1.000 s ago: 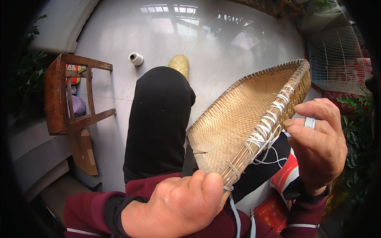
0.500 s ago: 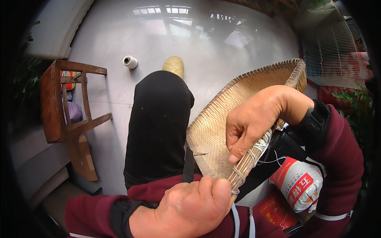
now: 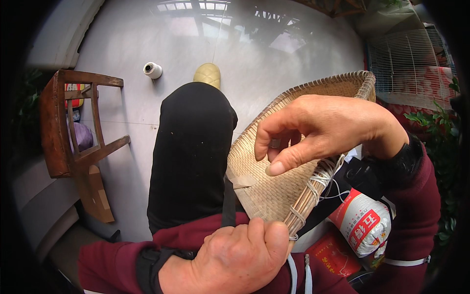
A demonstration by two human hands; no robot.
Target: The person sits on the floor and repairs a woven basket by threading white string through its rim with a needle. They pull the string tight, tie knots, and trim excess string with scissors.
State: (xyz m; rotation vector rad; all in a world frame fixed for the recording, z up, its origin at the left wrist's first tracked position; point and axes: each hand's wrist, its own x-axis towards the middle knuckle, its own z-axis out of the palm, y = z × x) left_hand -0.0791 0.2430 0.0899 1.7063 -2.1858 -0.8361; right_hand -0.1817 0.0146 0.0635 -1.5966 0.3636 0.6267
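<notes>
Woven basket point(image 3: 271, 198) sits tilted over the person's right leg, just right of the black-trousered left knee point(image 3: 191, 142); the leg seems to serve as a prop under it, bringing the rim point(image 3: 302, 206) up close to the body. Left hand point(image 3: 235, 250) is clenched around the near end of that rim, thumb on top, likely to brace the basket so it can't slide or swing.

Right hand point(image 3: 323, 127) is above the basket's inside, grasping nothing visible: fingers loosely curled, thumb parted from forefinger, a ring on one finger. Its raised wrist suggests clearance over the rim. Can't tell if a thin strand is hidden in the curl.

White cord point(image 3: 323, 177) is wound around the basket's right-hand rim, below the right wrist; turns are bunched there, a loose length trailing off the basket's outer side. The wraps appear to bind the rim rods together. A pale patch point(image 3: 242, 182) sits on the basket's near left edge, probably covering a worn spot.

Around the basket: thread spool point(image 3: 152, 70) upper left on the floor, well apart, out of the legs' way; yellow slipper point(image 3: 207, 74) also upper left, wooden stool point(image 3: 53, 132) far left; red-and-white sack point(image 3: 364, 223) lower right, wire cage point(image 3: 406, 63) upper right.
</notes>
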